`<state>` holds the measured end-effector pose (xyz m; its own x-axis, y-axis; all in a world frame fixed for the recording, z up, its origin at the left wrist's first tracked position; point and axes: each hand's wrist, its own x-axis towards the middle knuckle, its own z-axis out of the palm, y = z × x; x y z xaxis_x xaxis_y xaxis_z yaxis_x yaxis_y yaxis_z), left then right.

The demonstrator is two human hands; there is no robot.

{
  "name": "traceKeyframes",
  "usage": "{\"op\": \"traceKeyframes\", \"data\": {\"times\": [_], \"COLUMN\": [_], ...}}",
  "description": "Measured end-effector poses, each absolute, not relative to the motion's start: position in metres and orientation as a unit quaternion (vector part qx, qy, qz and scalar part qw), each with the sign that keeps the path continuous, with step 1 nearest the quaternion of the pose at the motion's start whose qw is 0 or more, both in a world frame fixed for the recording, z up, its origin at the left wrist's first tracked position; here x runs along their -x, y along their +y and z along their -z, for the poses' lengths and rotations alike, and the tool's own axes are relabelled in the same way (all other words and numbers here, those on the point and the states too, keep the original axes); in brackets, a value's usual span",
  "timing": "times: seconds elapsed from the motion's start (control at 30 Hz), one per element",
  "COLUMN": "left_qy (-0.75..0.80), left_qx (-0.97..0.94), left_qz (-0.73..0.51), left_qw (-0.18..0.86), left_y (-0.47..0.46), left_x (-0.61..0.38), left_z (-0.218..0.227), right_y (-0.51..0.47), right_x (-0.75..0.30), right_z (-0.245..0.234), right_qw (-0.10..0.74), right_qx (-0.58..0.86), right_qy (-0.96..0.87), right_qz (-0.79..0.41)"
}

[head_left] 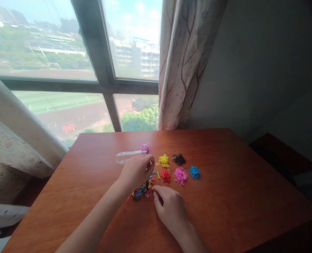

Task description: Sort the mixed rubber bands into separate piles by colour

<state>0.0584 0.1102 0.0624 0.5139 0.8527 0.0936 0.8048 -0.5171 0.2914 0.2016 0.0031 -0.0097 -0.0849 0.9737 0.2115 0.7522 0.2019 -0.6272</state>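
My left hand hovers over a mixed heap of small coloured rubber bands, its fingers curled together. Whatever they may hold is hidden. At the heap's right edge is my right hand, thumb and forefinger drawn close in a pinch; I cannot make out anything between them. To the right lie bands grouped by colour: a yellow pile, a black pile, a red pile, a pink pile and a blue pile. A few loose bands lie between the mixed heap and the red pile.
Behind my left hand, a clear plastic bottle-like container lies on the wooden table, with a pink cap-like piece at its right end. A window and a patterned curtain stand beyond the table's far edge.
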Motion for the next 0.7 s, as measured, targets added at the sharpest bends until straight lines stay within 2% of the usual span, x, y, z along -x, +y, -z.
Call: {"op": "traceKeyframes", "data": {"times": [0.4, 0.7], "left_qy": [0.476, 0.482], "left_qx": [-0.873, -0.867], "left_qz": [-0.030, -0.073], "left_qw": [0.102, 0.102], "left_y": [0.150, 0.129], "left_x": [-0.108, -0.078], "left_z": [-0.052, -0.061], "right_y": [0.003, 0.004], "right_x": [-0.202, -0.202], "right_z": [0.013, 0.014], "right_qw": [0.322, 0.320], "right_qx": [0.593, 0.607], "right_qy": [-0.712, -0.707], "right_qz": [-0.194, -0.174]}}
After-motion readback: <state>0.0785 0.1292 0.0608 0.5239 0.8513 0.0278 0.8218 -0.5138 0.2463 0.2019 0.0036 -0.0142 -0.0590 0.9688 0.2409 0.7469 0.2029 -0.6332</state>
